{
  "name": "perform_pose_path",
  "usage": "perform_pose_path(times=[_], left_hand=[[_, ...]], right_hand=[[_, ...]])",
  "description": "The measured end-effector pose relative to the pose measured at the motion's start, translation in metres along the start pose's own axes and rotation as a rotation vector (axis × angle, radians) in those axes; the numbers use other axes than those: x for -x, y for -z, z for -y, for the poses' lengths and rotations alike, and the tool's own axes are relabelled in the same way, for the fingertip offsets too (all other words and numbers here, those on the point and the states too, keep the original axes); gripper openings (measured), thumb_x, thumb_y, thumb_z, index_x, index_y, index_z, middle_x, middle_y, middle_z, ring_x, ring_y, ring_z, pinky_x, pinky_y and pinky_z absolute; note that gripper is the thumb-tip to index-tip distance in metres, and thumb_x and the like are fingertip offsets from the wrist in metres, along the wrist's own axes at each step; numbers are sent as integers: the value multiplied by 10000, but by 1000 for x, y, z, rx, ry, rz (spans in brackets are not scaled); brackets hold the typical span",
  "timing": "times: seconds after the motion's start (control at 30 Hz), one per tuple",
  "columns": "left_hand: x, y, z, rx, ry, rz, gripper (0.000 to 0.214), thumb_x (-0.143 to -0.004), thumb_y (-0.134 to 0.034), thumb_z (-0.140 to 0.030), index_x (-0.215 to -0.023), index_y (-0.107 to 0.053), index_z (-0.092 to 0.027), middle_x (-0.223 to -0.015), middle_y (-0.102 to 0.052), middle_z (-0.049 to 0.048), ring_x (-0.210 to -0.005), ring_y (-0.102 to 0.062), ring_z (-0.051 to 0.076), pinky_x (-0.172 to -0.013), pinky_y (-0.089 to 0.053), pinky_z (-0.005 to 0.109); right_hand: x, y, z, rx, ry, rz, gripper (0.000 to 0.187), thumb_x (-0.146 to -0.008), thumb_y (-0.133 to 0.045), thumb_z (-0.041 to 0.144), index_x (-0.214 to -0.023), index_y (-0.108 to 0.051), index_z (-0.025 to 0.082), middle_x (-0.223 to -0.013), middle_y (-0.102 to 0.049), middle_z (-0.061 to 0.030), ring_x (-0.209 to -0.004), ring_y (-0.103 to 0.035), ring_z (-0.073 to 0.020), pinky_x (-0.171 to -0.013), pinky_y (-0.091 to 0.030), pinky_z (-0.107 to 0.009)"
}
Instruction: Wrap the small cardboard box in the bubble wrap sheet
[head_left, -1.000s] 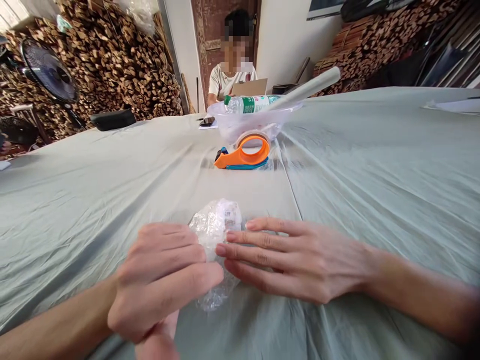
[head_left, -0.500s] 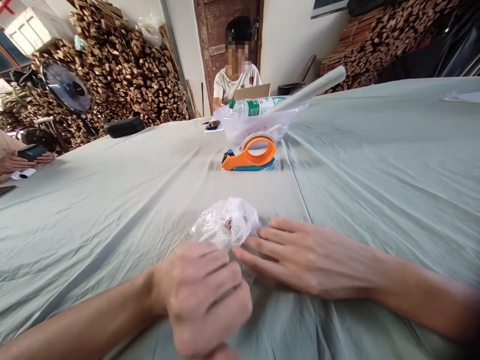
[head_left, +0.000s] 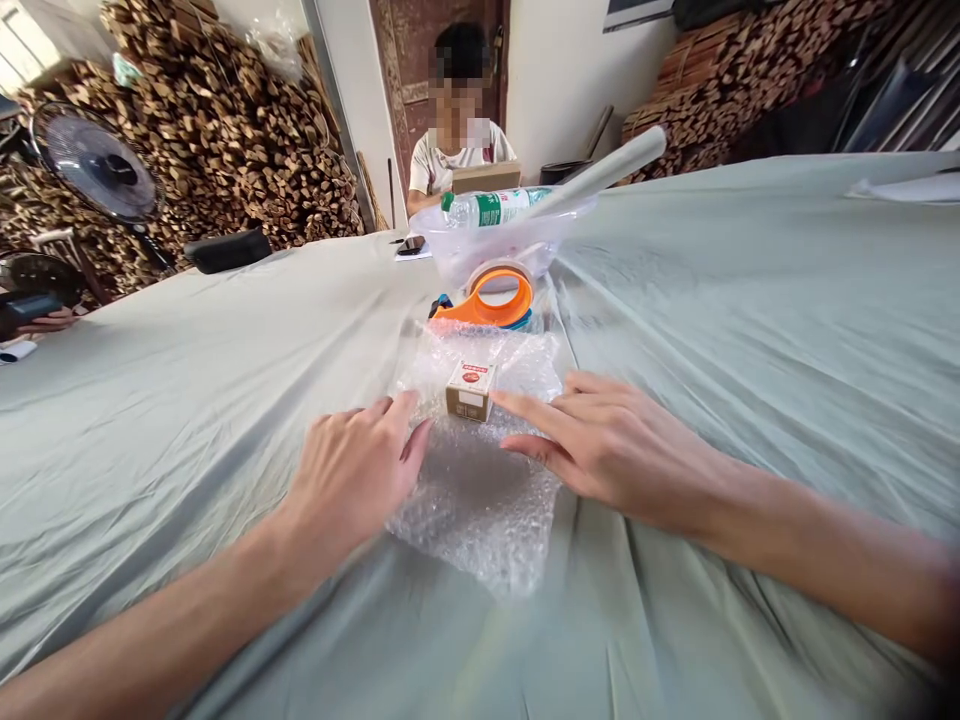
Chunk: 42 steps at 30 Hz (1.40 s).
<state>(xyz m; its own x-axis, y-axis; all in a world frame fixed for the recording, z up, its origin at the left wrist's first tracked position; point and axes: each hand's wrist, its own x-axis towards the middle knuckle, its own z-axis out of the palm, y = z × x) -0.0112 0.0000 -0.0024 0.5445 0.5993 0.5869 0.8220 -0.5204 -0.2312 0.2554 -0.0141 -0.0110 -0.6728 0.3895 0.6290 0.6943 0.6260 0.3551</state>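
Observation:
A small cardboard box (head_left: 470, 392) with a white and red top sits on a spread sheet of bubble wrap (head_left: 487, 510). To its left, my left hand (head_left: 360, 450) rests by the sheet's left edge with thumb and index finger apart, holding nothing. My right hand (head_left: 600, 430) is on the other side, its fingers extended and the index fingertip at the box's right side. Just beyond the box, an orange tape dispenser (head_left: 487, 305) lies against the far end of the wrap.
A translucent plastic basin (head_left: 457, 250) holds a green-labelled bottle (head_left: 495, 208) and a white roll (head_left: 607, 170). Beside it lies a phone (head_left: 411, 245). A black case (head_left: 227, 250) sits at the table's far left edge. Another person (head_left: 457, 150) sits across the green-grey tablecloth (head_left: 750, 330).
The crumpled bubble wrap is now spread flat, exposing the small box on it. My left hand has opened from a fist and moved forward. My right hand has shifted slightly forward.

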Motion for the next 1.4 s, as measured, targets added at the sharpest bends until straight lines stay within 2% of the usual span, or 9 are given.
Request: perform_pose_path(times=[0.13,0.23,0.33,0.53,0.67,0.87,1.03,1.2,1.4], left_hand=[[-4,-7,6,-32,-122,100,360,-1003,-660,-250,-1332,-685,-108,-1178,-774,154,-1022,-762,343,-824,-593,450],[-6,-9,9,-10,-222,72,461,-1005,-589,-170,-1458,-597,-87,-1499,-635,204,-1423,-599,385,-1098,-539,512],[-6,-8,13,6,-322,99,494,-1005,-490,-102,-1492,-550,-43,-1709,-434,205,-1609,-402,376,-1227,-451,551],[-3,-4,11,274,-264,280,579,-1063,-518,-384,-1537,-487,-54,-1530,-636,202,-1402,-636,355,-1122,-571,535],[-2,0,2,410,-192,363,660,-1044,-545,-523,-1542,-462,-98,-1500,-641,194,-1356,-649,375,-1110,-573,583],[-2,-3,-3,529,-133,432,879,-1020,-546,-608,-1653,-262,-67,-1724,-378,237,-1607,-391,388,-1305,-408,613],[-1,-4,-4,603,-109,624,1012,-1026,-463,-695,-1714,-71,-66,-1810,-163,217,-1695,-207,368,-1379,-267,629],[-2,-4,-5,612,-94,605,963,-1049,-339,-756,-1716,-144,-89,-1809,-202,187,-1690,-234,347,-1384,-259,607],[1,-7,-2,586,-23,498,699,-1124,-260,-639,-1661,-322,-195,-1714,-456,118,-1587,-453,307,-1309,-406,565]], right_hand=[[-1,1,-2,-8,-24,-6,411,-1112,-536,398,-1252,-702,49,-647,-647,-6,-581,-562,-192,-705,-462,-353],[-3,3,-3,-43,-48,3,378,-1070,-624,313,-1359,-639,69,-1022,-759,-107,-914,-717,-259,-851,-519,-393],[-3,4,-3,-125,-56,89,536,-1053,-644,289,-1531,-509,89,-1403,-672,-192,-1248,-681,-336,-1037,-551,-471],[3,-3,-5,-380,-166,228,537,-1089,-575,402,-1573,-446,208,-1638,-520,-160,-1522,-525,-329,-1217,-518,-541],[9,-13,-8,-545,-384,170,500,-1082,-547,528,-1489,-500,244,-1603,-568,-153,-1417,-629,-352,-1119,-591,-568],[10,-23,-15,-640,-474,130,627,-1037,-637,492,-1597,-417,313,-1535,-612,-99,-1335,-680,-318,-1125,-586,-534],[2,-15,-14,-664,-505,59,568,-1009,-650,372,-1526,-518,178,-1406,-640,-132,-1198,-711,-257,-1106,-589,-464],[-2,-9,-15,-694,-583,-48,521,-941,-694,313,-1433,-578,189,-1356,-663,-113,-1247,-667,-261,-1152,-546,-468],[6,-24,-42,-625,-917,-165,363,-948,-597,273,-1307,-570,218,-1451,-639,-125,-1262,-687,-264,-1068,-599,-479]])
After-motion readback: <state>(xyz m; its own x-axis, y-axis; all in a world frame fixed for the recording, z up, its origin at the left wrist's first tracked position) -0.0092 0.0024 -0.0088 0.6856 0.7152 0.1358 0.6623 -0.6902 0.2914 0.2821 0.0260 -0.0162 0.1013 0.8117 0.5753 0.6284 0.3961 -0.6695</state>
